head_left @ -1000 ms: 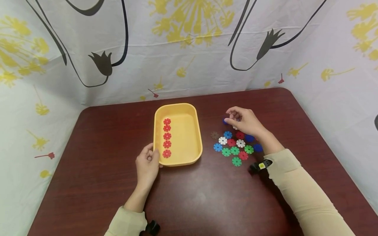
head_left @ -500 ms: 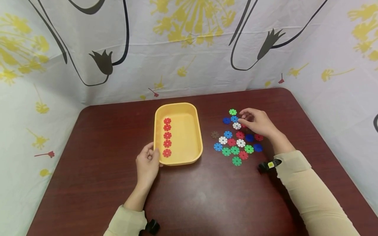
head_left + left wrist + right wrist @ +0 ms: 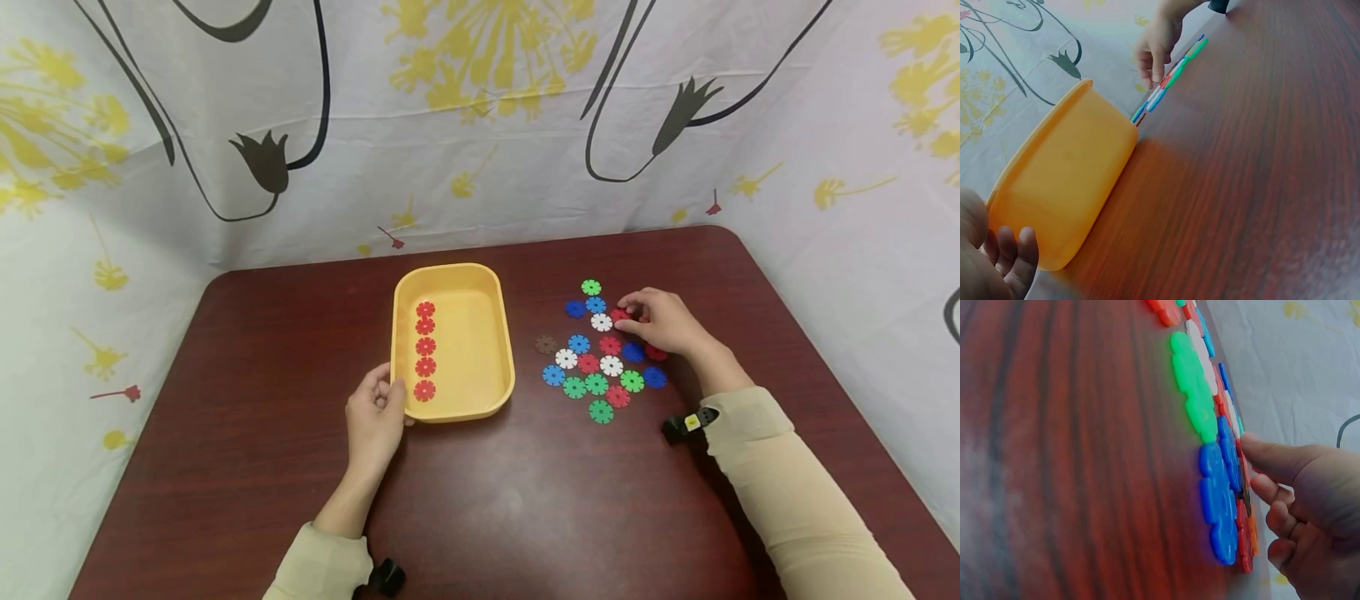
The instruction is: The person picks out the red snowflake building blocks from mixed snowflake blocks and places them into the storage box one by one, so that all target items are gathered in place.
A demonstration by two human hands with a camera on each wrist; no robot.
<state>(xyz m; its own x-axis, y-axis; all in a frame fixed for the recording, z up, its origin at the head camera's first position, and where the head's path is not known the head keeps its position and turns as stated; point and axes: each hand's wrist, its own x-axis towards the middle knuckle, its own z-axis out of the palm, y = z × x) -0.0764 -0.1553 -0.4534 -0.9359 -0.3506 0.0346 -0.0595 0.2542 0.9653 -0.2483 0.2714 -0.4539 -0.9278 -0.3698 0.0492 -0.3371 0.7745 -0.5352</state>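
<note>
A yellow plastic tray (image 3: 506, 354) stands mid-table, with a column of red notched plastic discs (image 3: 425, 345) along its left side. My left hand (image 3: 377, 417) grips the tray's near left corner, thumb at the rim and fingers against the outer wall. On the right, my right hand (image 3: 667, 321) has thumb and forefinger on a red notched disc (image 3: 619, 316) that lies on the table. That disc is partly covered by the fingers. In the right wrist view the thumb (image 3: 1266, 453) reaches down among the discs, beside a blue disc (image 3: 1229, 453).
Several loose discs lie to the right of the tray, including a white disc (image 3: 602, 322), a green disc (image 3: 601, 412) and a brown disc (image 3: 546, 344). They rest on a dark red wooden table (image 3: 510, 508). A patterned cloth (image 3: 450, 200) hangs behind and at both sides.
My right hand has shifted right from the blue and white discs, then lowered onto the red disc. Green and blue discs at the back came into sight. My left hand and the tray stayed put.
</note>
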